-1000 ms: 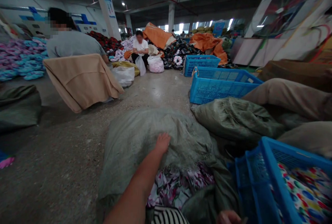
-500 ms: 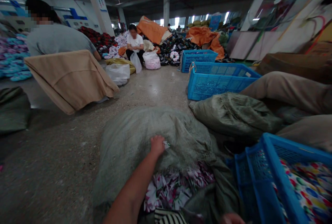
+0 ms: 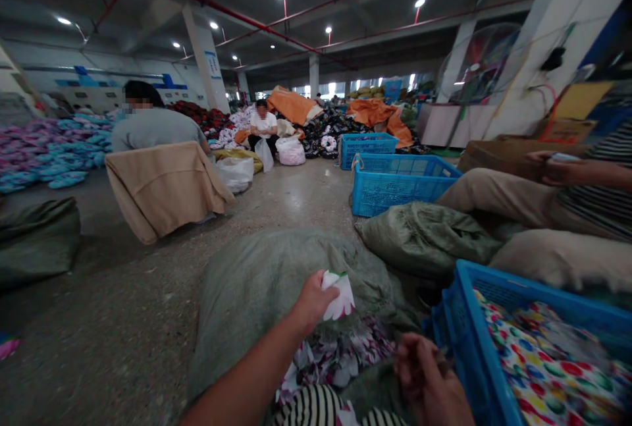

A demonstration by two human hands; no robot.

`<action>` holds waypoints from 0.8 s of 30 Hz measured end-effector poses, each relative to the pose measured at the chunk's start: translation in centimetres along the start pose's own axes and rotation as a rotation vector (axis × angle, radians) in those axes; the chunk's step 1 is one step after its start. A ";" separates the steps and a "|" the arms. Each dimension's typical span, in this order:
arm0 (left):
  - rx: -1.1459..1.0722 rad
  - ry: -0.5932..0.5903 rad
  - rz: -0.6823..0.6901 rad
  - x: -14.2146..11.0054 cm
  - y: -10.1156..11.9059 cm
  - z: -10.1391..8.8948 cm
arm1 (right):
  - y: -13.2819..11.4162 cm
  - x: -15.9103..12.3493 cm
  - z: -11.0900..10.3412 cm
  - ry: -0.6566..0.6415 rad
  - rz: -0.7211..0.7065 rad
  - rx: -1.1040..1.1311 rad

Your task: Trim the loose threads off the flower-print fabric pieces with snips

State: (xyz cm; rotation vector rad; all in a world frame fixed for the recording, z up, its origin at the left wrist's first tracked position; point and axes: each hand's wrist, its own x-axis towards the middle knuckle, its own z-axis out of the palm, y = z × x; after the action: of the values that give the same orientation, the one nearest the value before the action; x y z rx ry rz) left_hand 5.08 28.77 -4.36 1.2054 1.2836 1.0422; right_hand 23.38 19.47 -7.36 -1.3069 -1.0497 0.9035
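My left hand [image 3: 316,301] pinches a small white glove [image 3: 340,295] with a green edge and pinkish finger tips. It is held above the mouth of a big grey-green woven sack [image 3: 266,274]. Inside that mouth lies a heap of similar white and purple gloves [image 3: 330,357]. My right hand [image 3: 429,373] is at the lower right, beside the sack's opening, its fingers curled. A small dark shape shows at those fingers, too blurred to name. Black-and-white striped cloth [image 3: 311,406] lies at the bottom, close to me.
A blue crate [image 3: 461,347] with colourful dotted fabric [image 3: 538,360] stands at right. A person in beige trousers [image 3: 503,202] sits beyond it, near another sack [image 3: 429,235]. More blue crates [image 3: 399,192], a covered chair [image 3: 168,182] with a seated person and fabric heaps lie farther off.
The view has tilted up. My left hand has raised the glove off the sack, so more of it shows. My right hand has come up into view from the bottom edge.
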 end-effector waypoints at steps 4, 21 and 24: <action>-0.049 -0.084 0.031 -4.8 3.3 2.2 | -3.3 -0.1 -0.5 0.038 -0.104 -0.052; -0.179 -0.151 0.042 -10.8 0.4 6.2 | -4.1 -1.7 -0.8 -0.139 -0.242 -0.269; -0.209 -0.061 0.015 -10.6 -0.8 6.3 | -4.4 -2.5 -1.6 -0.124 -0.198 -0.315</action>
State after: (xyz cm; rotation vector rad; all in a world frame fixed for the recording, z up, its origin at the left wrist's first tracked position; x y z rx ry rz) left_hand 10.76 17.84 -4.35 1.0800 1.0912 1.1128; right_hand 23.96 16.29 -3.12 -1.3860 -1.4363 0.6950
